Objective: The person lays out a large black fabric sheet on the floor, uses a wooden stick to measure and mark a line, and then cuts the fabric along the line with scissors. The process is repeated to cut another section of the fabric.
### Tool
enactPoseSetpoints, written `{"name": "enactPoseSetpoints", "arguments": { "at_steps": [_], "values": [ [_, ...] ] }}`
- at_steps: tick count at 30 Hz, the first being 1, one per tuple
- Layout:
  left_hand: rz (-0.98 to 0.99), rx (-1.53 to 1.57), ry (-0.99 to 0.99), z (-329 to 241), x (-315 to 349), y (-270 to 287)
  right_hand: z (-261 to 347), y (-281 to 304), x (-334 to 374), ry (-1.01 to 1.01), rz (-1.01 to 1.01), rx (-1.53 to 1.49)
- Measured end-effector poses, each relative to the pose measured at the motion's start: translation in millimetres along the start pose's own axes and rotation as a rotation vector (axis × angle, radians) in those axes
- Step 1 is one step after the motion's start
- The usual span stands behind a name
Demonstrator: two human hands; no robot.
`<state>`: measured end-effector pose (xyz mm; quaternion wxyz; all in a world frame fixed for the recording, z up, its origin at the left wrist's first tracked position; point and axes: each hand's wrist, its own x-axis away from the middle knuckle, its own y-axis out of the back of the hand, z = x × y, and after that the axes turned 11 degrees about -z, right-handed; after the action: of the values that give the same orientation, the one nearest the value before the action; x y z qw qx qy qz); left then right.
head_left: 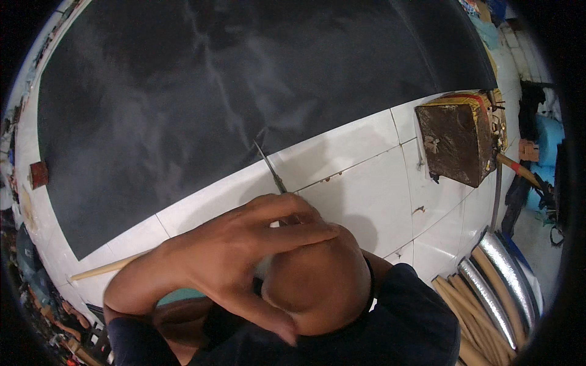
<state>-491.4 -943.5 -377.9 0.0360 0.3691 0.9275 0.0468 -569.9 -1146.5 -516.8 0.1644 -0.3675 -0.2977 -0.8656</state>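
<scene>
My left hand (229, 244) reaches in from the lower left and rests over my bare bent knee (320, 283), fingers spread and thumb apart. Just beyond its knuckles, a narrow pointed metal blade (273, 171) slants up and left. The tip lies over the near edge of a large dark sheet (171, 110), where a small shadow or crease shows. Whatever handle the blade has is covered by my left hand and knee. Part of my right forearm (377, 263) shows behind the knee; the right hand itself is hidden, so its grip cannot be seen.
White floor tiles (366, 195) lie under the sheet. A worn box-shaped block (452, 143) stands by its right corner, a small reddish block (38, 175) on its left edge. A wooden stick (101, 268) lies left of my arm. Brown and silver rolls (488, 293) lie at lower right.
</scene>
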Motion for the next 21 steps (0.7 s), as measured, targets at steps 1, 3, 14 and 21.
{"name": "enactPoseSetpoints", "arguments": {
  "at_steps": [1,3,14,21],
  "values": [
    [0.016,-0.095,0.051,-12.8,-1.8,1.5,1.3,-5.4,0.4,0.016,0.021,-0.002],
    [0.131,-0.193,0.127,-20.6,-13.0,2.5,-0.5,-10.4,-1.9,0.027,0.032,-0.001],
    [0.017,0.03,0.196,-15.5,18.3,10.0,-21.5,-33.2,-35.9,0.07,0.068,-0.008],
    [-0.047,0.117,0.224,-11.1,33.1,8.4,-36.2,-27.7,-36.9,-0.053,0.047,-0.065]
  ]
}}
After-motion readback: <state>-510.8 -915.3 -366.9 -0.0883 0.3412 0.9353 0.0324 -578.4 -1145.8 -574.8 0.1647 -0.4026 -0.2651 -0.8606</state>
